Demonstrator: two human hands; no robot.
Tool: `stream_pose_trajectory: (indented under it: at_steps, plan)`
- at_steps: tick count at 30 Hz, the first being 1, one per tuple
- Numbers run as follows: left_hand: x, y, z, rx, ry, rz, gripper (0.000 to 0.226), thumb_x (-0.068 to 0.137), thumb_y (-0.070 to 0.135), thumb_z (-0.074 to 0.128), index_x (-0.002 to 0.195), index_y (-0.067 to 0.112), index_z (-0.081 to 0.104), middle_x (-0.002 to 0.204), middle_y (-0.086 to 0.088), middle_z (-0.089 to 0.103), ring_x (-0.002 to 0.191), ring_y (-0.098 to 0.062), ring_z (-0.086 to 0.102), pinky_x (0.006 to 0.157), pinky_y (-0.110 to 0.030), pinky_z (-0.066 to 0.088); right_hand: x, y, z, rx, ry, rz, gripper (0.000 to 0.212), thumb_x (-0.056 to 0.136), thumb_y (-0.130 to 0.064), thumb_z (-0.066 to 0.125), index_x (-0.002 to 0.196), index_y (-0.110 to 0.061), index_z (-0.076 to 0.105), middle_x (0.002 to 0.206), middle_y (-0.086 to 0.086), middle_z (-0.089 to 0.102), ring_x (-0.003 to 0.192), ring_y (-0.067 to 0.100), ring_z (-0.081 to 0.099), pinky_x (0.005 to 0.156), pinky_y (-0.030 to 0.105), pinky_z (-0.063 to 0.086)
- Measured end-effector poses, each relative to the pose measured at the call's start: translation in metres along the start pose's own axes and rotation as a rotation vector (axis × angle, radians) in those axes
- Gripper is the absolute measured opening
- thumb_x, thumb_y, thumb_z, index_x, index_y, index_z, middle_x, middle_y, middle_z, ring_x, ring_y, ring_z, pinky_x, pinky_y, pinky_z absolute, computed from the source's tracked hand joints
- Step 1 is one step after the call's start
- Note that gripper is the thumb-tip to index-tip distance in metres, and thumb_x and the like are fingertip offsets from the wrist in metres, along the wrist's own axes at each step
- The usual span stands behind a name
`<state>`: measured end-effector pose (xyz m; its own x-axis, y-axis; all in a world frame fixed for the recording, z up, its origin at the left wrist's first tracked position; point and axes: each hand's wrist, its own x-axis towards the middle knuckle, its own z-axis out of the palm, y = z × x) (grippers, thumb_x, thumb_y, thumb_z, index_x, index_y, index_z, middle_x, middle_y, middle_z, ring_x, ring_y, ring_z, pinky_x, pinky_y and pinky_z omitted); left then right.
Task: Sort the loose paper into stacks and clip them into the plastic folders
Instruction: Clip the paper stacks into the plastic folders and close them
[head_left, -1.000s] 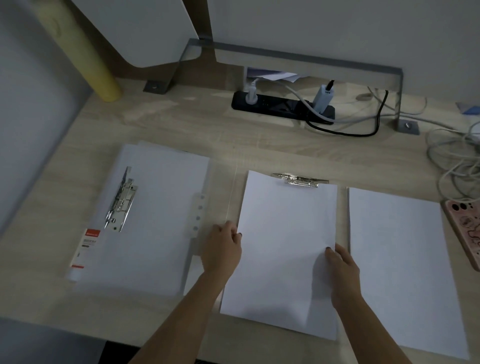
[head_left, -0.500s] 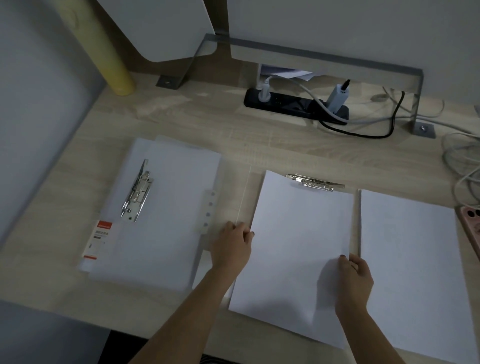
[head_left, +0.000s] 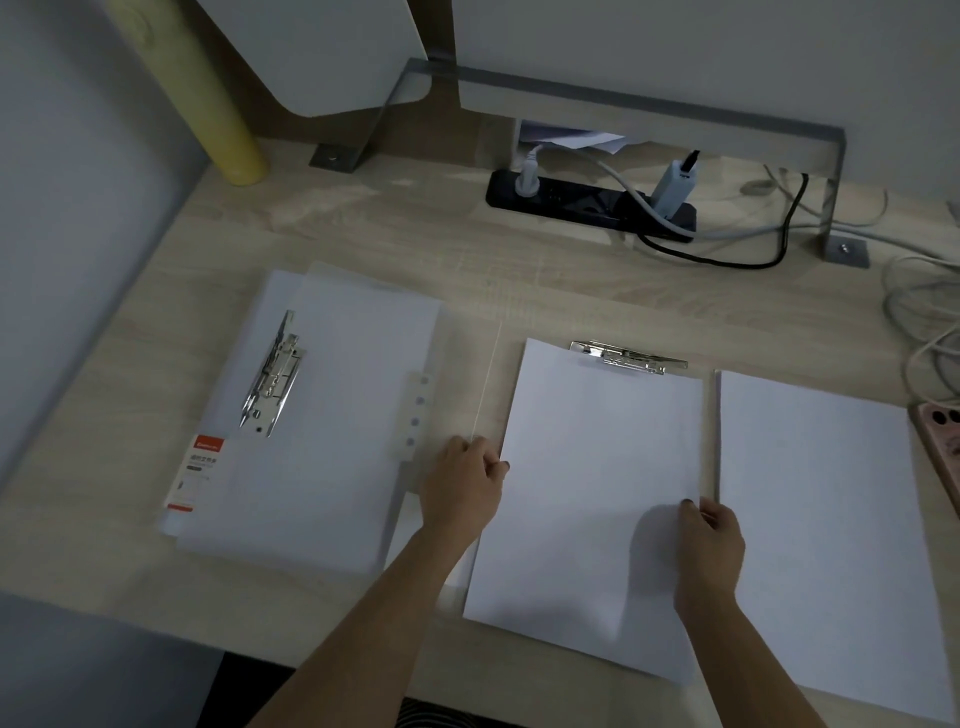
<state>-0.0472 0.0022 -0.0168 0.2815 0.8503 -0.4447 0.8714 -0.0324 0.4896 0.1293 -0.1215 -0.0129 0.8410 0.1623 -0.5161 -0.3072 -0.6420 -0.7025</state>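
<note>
On the desk (head_left: 519, 270), left hand (head_left: 462, 491) and right hand (head_left: 712, 543) grip the white paper stack (head_left: 587, 467) by its side edges, apparently squaring it; next, likely clamping the silver metal clip (head_left: 628, 357).

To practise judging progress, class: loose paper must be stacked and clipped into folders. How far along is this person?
Done: the paper lies in two stacks. In hand: the left hand and right hand grip the sides of the middle stack, its top edge at a metal clip; clamped or not, I cannot tell. To do: the right stack lies loose on the desk, and the left folder lies untouched.
</note>
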Motion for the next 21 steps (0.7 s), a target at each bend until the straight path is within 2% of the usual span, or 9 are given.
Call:
stream_pose_trajectory:
  at_steps: [3, 5, 6, 8, 9, 11, 14, 17, 21]
  plan:
    - [-0.004, 0.0, 0.004, 0.059, 0.079, 0.06, 0.013, 0.09, 0.031, 0.053, 0.091, 0.018, 0.052, 0.104, 0.0, 0.052, 0.088, -0.019, 0.055, 0.072, -0.031, 0.047, 0.003, 0.001, -0.001, -0.007, 0.012, 0.006, 0.027, 0.096, -0.015, 0.043, 0.119, -0.003, 0.051, 0.117, 0.016, 0.055, 0.096, 0.022, 0.045, 0.086, 0.036, 0.038]
    - [-0.006, -0.008, 0.014, 0.231, 0.178, 0.22, 0.023, 0.087, 0.029, 0.058, 0.106, 0.016, 0.058, 0.117, -0.005, 0.058, 0.104, -0.026, 0.06, 0.081, -0.035, 0.052, 0.004, 0.002, -0.001, -0.014, 0.019, -0.005, 0.027, 0.096, -0.015, 0.043, 0.12, -0.003, 0.05, 0.112, 0.013, 0.054, 0.096, 0.022, 0.045, 0.086, 0.036, 0.038]
    - [-0.005, -0.013, 0.019, 0.312, 0.181, 0.28, 0.031, 0.089, 0.031, 0.052, 0.114, 0.015, 0.06, 0.125, -0.007, 0.059, 0.114, -0.03, 0.059, 0.089, -0.037, 0.051, 0.005, 0.003, -0.001, -0.013, 0.021, -0.009, 0.027, 0.096, -0.015, 0.044, 0.12, -0.003, 0.05, 0.109, 0.011, 0.053, 0.095, 0.022, 0.045, 0.086, 0.035, 0.038]
    - [-0.005, -0.023, 0.023, 0.43, 0.153, 0.33, 0.05, 0.099, 0.035, 0.021, 0.129, 0.01, 0.053, 0.139, -0.009, 0.051, 0.129, -0.028, 0.048, 0.106, -0.04, 0.035, 0.006, 0.003, -0.001, -0.011, 0.021, -0.017, 0.027, 0.096, -0.015, 0.044, 0.119, -0.003, 0.05, 0.104, 0.007, 0.05, 0.095, 0.022, 0.045, 0.086, 0.035, 0.038]
    - [-0.006, -0.028, 0.023, 0.457, 0.137, 0.334, 0.059, 0.1, 0.035, 0.009, 0.133, 0.009, 0.05, 0.142, -0.009, 0.048, 0.132, -0.027, 0.044, 0.108, -0.039, 0.027, 0.007, 0.003, -0.001, -0.011, 0.02, -0.02, 0.027, 0.096, -0.015, 0.044, 0.119, -0.003, 0.051, 0.103, 0.006, 0.049, 0.095, 0.022, 0.045, 0.085, 0.034, 0.037]
    - [-0.006, -0.031, 0.02, 0.501, 0.105, 0.334, 0.064, 0.099, 0.034, 0.001, 0.136, 0.009, 0.046, 0.143, -0.009, 0.046, 0.134, -0.025, 0.042, 0.111, -0.037, 0.017, 0.008, 0.004, 0.001, -0.009, 0.018, -0.027, 0.025, 0.095, -0.015, 0.045, 0.117, -0.004, 0.051, 0.102, 0.006, 0.05, 0.094, 0.022, 0.045, 0.083, 0.034, 0.037]
    - [-0.005, -0.031, 0.022, 0.533, 0.092, 0.337, 0.062, 0.099, 0.035, 0.001, 0.137, 0.008, 0.043, 0.145, -0.009, 0.044, 0.137, -0.025, 0.035, 0.112, -0.036, 0.008, 0.008, 0.005, 0.003, -0.023, 0.011, -0.034, 0.024, 0.095, -0.016, 0.046, 0.114, -0.005, 0.053, 0.099, 0.007, 0.052, 0.091, 0.023, 0.047, 0.081, 0.034, 0.038]
    - [-0.003, -0.035, 0.028, 0.53, 0.132, 0.349, 0.06, 0.099, 0.035, 0.003, 0.139, 0.006, 0.038, 0.146, -0.009, 0.042, 0.138, -0.023, 0.024, 0.112, -0.038, 0.009, 0.009, 0.005, 0.005, -0.023, 0.003, -0.027, 0.023, 0.094, -0.017, 0.047, 0.113, -0.006, 0.055, 0.098, 0.007, 0.053, 0.091, 0.023, 0.047, 0.081, 0.035, 0.039]
    - [-0.003, -0.036, 0.029, 0.531, 0.171, 0.36, 0.059, 0.1, 0.035, 0.004, 0.14, 0.006, 0.036, 0.147, -0.009, 0.041, 0.138, -0.023, 0.024, 0.108, -0.04, 0.021, 0.009, 0.006, 0.005, -0.016, -0.01, -0.025, 0.022, 0.094, -0.017, 0.048, 0.111, -0.007, 0.056, 0.097, 0.007, 0.054, 0.089, 0.023, 0.048, 0.079, 0.035, 0.038]
